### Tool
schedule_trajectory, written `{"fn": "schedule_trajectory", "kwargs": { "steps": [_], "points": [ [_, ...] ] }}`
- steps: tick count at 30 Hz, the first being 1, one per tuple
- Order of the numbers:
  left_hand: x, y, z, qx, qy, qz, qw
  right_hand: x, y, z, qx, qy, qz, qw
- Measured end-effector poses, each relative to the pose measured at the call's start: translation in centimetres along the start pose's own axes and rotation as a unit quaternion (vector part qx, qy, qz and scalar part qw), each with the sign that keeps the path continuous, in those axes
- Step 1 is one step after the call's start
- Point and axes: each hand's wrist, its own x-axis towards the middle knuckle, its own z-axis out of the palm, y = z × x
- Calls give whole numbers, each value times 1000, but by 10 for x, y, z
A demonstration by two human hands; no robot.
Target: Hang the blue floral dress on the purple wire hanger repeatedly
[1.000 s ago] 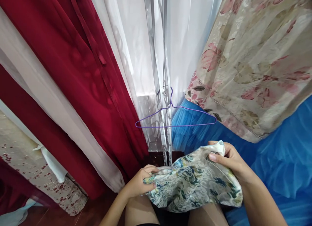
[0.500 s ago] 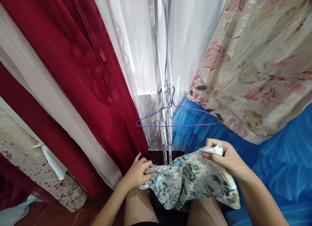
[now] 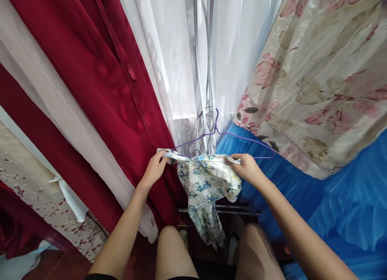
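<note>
A small floral garment point(image 3: 204, 182), white with blue and green print, hangs stretched between my two hands just under a purple wire hanger point(image 3: 242, 138). My left hand point(image 3: 155, 169) is closed on the garment's left top corner. My right hand point(image 3: 246, 167) is closed on its right top corner, touching the hanger's lower wire. The hanger's hook sits on a shiny metal pole point(image 3: 205, 70). The cloth's lower part droops toward my knees.
Hanging clothes crowd both sides: a dark red dress point(image 3: 99, 90) and white sheer fabric point(image 3: 169, 62) on the left, a beige floral fabric point(image 3: 320, 70) and blue tulle point(image 3: 338, 195) on the right. A metal rail point(image 3: 217, 209) runs below. Dark wooden floor shows at bottom left.
Both hands have lifted the floral garment from my lap up to the hanger and spread its top edge; the cloth now hangs down instead of lying bunched.
</note>
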Motion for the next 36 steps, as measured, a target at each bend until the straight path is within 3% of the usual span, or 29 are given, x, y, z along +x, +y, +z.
{"fn": "schedule_trajectory", "kwargs": {
  "steps": [3, 8, 15, 22, 25, 31, 36],
  "points": [
    [6, 10, 8, 15, 21, -16, 1000, -7, 3, 12, -21, 7, 6, 1000],
    [6, 2, 20, 27, -20, -68, 997, -15, 11, 16, 20, 114, -2, 993],
    [5, -7, 24, 35, -22, -87, 995, 2, 23, 18, 14, 54, -6, 998],
    [11, -17, 31, -2, -15, -121, 992, -15, 19, 20, 17, 45, -5, 999],
    [10, -1, 32, -13, -6, -88, 996, -24, 15, 19, 6, 39, 13, 999],
    [13, 66, 36, 28, -13, 58, 998, -35, 4, 22, 32, 9, 16, 999],
    [13, 86, 47, 45, 44, 65, 996, -53, 0, 15, 79, 22, -10, 997]
  ]
}}
